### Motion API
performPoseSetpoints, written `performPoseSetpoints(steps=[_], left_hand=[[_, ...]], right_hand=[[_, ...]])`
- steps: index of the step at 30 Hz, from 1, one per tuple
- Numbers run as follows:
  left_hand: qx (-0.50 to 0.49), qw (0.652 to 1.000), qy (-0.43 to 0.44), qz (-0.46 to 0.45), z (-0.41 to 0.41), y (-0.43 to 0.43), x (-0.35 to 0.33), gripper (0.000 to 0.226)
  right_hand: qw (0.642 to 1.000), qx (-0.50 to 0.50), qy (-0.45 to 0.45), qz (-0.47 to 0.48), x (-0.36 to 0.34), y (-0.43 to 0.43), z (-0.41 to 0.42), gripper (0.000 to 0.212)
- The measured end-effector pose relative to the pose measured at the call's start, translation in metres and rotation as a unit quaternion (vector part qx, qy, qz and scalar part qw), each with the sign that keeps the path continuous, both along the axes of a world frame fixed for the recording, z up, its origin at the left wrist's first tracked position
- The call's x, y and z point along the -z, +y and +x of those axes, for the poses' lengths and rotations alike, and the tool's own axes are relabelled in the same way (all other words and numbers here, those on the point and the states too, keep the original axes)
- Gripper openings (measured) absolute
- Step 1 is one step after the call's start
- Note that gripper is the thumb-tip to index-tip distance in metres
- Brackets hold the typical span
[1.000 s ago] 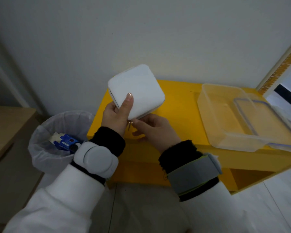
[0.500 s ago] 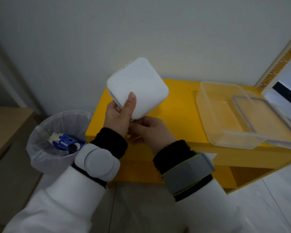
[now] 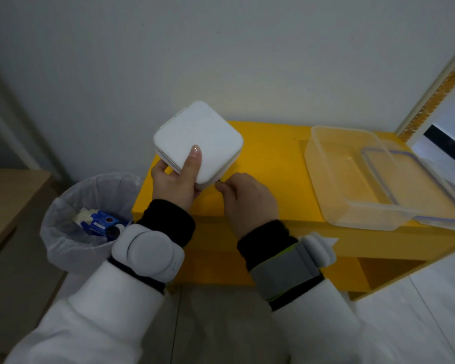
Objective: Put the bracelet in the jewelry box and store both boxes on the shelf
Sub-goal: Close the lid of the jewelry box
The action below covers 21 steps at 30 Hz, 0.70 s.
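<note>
My left hand point(image 3: 177, 183) grips a white square jewelry box point(image 3: 199, 139) with rounded corners, thumb flat on its closed lid, just above the left end of the yellow shelf point(image 3: 271, 164). My right hand point(image 3: 247, 198) is at the box's near right corner, its fingertips pinched on a small dark zipper pull point(image 3: 219, 181). A clear plastic box point(image 3: 350, 177) stands open on the shelf's right side, with its blue-rimmed lid point(image 3: 415, 187) leaning across its right part. No bracelet shows.
A bin point(image 3: 90, 222) lined with a white bag, holding blue and white packaging, stands left of the shelf. A wooden surface point(image 3: 5, 203) lies at the far left. The wall runs behind the shelf, and a lower yellow compartment point(image 3: 386, 271) opens below.
The jewelry box was tilted up toward the wall half a second ago and now lies flatter and lower. My right hand moved from under the box to its near right corner.
</note>
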<state>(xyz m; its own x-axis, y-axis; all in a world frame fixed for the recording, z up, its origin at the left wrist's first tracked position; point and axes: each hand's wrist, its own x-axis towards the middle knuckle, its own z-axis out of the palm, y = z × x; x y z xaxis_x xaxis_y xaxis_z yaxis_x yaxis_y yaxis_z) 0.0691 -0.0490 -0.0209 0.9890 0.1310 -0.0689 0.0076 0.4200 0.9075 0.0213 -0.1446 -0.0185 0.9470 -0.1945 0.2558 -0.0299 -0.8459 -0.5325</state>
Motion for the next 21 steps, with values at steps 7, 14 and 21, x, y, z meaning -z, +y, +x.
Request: performPoseSetpoints(steps=[7,14,21], left_hand=[[0.012,0.998,-0.018,0.064,-0.005,-0.002,0.002,0.075],[0.042,0.988,-0.053,0.136,-0.007,0.003,0.002,0.056],[0.113,0.972,-0.092,0.182,-0.001,0.011,0.005,0.048]], right_hand=[[0.995,0.098,0.006,-0.01,-0.009,-0.034,0.007,0.031],[0.996,0.084,-0.007,-0.04,-0.012,-0.061,0.004,0.032],[0.994,0.085,-0.027,-0.07,-0.013,-0.067,0.004,0.031]])
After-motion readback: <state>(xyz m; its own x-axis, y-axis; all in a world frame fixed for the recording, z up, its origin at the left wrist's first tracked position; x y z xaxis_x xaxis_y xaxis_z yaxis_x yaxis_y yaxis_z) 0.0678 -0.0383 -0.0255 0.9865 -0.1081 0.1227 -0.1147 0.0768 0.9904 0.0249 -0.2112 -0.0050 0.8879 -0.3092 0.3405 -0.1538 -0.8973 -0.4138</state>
